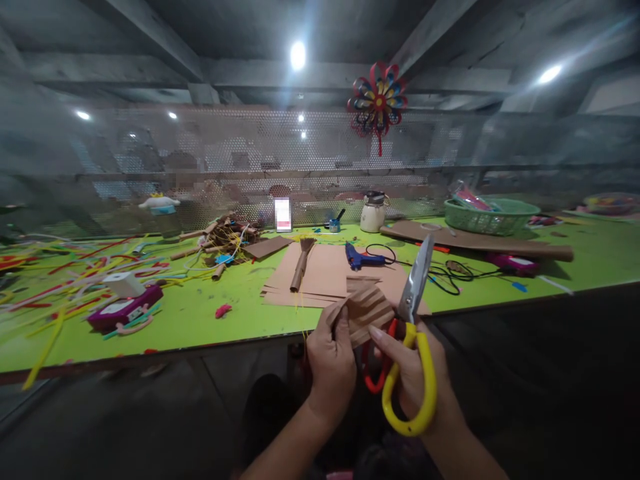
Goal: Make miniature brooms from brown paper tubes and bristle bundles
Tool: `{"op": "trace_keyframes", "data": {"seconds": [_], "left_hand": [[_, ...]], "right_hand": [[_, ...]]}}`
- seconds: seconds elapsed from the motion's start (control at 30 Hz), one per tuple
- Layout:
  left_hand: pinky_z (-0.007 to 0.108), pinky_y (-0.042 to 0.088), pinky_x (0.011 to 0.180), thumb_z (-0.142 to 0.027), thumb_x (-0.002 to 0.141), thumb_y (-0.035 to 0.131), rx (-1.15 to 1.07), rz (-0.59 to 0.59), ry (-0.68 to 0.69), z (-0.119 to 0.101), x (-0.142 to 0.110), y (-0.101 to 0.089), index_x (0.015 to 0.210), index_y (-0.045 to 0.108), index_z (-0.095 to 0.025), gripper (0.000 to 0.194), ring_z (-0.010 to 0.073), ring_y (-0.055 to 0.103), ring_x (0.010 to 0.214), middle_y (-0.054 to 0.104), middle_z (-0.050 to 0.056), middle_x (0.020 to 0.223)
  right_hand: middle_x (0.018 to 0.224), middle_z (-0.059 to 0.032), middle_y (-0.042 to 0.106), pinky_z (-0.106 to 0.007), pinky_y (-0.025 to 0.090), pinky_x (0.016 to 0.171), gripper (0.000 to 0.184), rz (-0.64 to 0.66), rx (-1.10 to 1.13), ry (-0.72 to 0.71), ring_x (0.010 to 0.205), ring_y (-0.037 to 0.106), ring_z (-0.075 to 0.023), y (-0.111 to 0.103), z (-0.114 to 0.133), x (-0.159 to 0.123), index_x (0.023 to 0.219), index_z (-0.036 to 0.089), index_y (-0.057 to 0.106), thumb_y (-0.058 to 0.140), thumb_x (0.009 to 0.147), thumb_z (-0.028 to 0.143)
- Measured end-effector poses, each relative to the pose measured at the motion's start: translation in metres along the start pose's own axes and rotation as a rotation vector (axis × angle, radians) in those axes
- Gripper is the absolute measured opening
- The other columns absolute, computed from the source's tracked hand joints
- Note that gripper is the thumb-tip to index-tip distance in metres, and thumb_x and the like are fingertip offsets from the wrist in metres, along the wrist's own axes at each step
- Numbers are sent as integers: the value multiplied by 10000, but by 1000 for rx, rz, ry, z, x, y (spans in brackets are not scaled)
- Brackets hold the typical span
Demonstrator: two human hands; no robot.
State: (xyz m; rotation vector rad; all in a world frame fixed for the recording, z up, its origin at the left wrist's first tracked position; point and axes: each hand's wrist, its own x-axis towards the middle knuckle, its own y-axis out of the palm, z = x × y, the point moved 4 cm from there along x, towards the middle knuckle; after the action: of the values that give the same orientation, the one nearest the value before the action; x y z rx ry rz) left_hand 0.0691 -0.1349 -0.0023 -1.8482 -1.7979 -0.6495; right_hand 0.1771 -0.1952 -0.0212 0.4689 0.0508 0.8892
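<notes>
Between my hands, just off the table's front edge, is a piece of folded brown paper (369, 312) with darker stripes. My left hand (334, 357) is closed on its left side, thumb on top. My right hand (413, 360) has the scissors (417, 283) hooked in it, blades pointing up, one handle yellow and one red. Its thumb also presses the paper's lower right edge. Behind the paper, flat brown sheets (320, 267) lie stacked on the table, with a rolled brown paper piece (301, 267) fringed at one end on top.
A blue glue gun (367, 257) with a black cord lies behind my hands. Left are a purple box (125, 308), scattered coloured strips and a heap of brown rolls (225, 237). A green basket (493, 217), brown cardboard (475, 241) and a jar (374, 213) stand at the back right.
</notes>
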Motion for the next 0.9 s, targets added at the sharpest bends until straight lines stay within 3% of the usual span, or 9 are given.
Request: {"op": "trace_keyframes", "data": {"seconds": [0.13,0.27,0.4,0.53,0.67,0.8,0.9], "left_hand": [[214,476,780,-215,885,475,52,10,69,3,0,2,968,639,-188,186,136,629,848,679,36,906],[211,480,775,-203,887,466,74,-7,111,5,10,0,975,632,-185,189,136,635,844,682,36,901],[213,479,779,-204,884,470,55,-37,128,5,23,-3,954,619,-177,167,134,635,844,676,35,897],[227,471,810,-228,879,485,33,-83,108,3,26,-5,959,605,-169,155,141,625,882,666,44,931],[232,471,788,-261,876,495,18,-81,51,5,22,-5,951,589,-166,153,141,624,844,659,37,889],[232,472,770,-279,882,485,-10,-81,15,7,20,-5,945,585,-170,160,143,623,846,659,35,889],[238,474,770,-276,880,487,-2,-101,14,6,20,-6,933,584,-164,158,147,621,848,660,41,879]], "right_hand": [[675,52,557,-190,484,463,614,-43,70,18,518,544,-88,-3,-2,3,1202,225,515,759,644,303],[732,14,592,-247,512,515,647,-46,-16,65,577,590,-133,-17,-17,-8,1203,202,505,754,632,378],[703,-32,628,-262,498,521,586,51,-194,137,553,609,-157,-33,-54,-34,1096,161,576,730,630,479],[634,-19,606,-233,457,503,584,191,-185,203,513,572,-129,-30,-83,-48,1006,160,627,716,600,571],[656,-18,597,-221,447,519,645,221,-153,217,556,561,-127,-14,-78,-43,1036,159,615,652,618,650],[676,-17,592,-224,449,549,630,231,-144,139,592,541,-131,2,-60,-39,1019,158,621,616,646,665],[619,3,555,-218,428,496,592,242,-150,124,543,499,-122,8,-52,-41,1009,167,611,568,692,664]]}}
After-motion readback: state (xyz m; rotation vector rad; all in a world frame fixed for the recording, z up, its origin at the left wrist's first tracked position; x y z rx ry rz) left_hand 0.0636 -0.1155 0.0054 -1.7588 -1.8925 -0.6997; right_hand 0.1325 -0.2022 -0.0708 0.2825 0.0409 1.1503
